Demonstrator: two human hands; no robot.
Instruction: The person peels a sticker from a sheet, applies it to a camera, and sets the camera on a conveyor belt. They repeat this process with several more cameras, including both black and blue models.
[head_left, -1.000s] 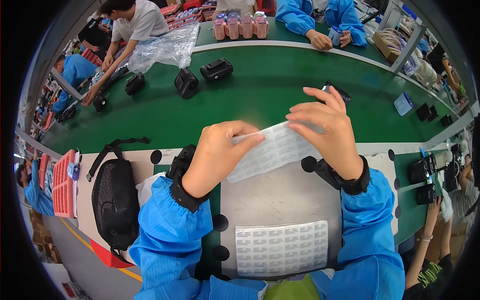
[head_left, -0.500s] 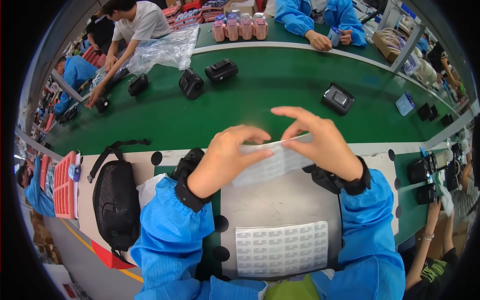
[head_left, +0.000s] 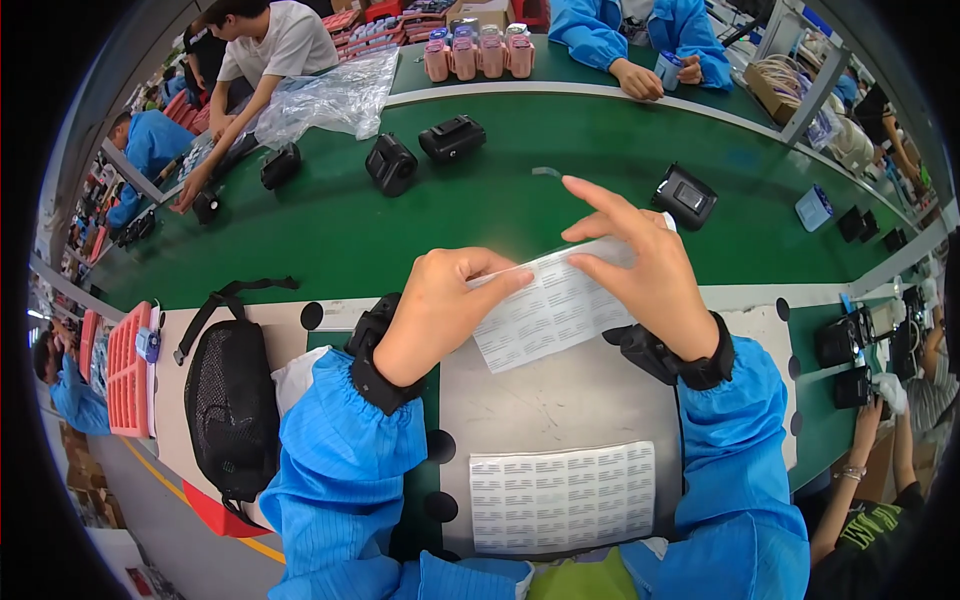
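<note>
Above the grey board, both hands hold a white sheet of printed labels (head_left: pixel 545 312), tilted up at its right. My left hand (head_left: pixel 445 310) pinches its upper left edge between thumb and fingers. My right hand (head_left: pixel 640 265) grips the sheet farther right, thumb in front; the fingers behind it are partly hidden. The right index finger stretches out to the upper left. By its tip is a small, pale, translucent strip (head_left: pixel 546 171); whether it touches the finger I cannot make out. Another label sheet (head_left: pixel 562 498) lies flat on the grey board (head_left: pixel 560 405) close to my body.
Several black camera-like devices, one black device (head_left: pixel 686 196) at right, stand on the green belt (head_left: pixel 480 215). A blue-white device (head_left: pixel 812 208) is farther right. A black mesh pouch (head_left: pixel 235 410) lies left. Co-workers sit across and at both sides; pink devices (head_left: pixel 478 58) stand at the back.
The label sheet has tilted, its printed face now plainer and its right end higher. My right hand has risen slightly, and the pale strip shows by its index finger. Black devices have shifted slightly right.
</note>
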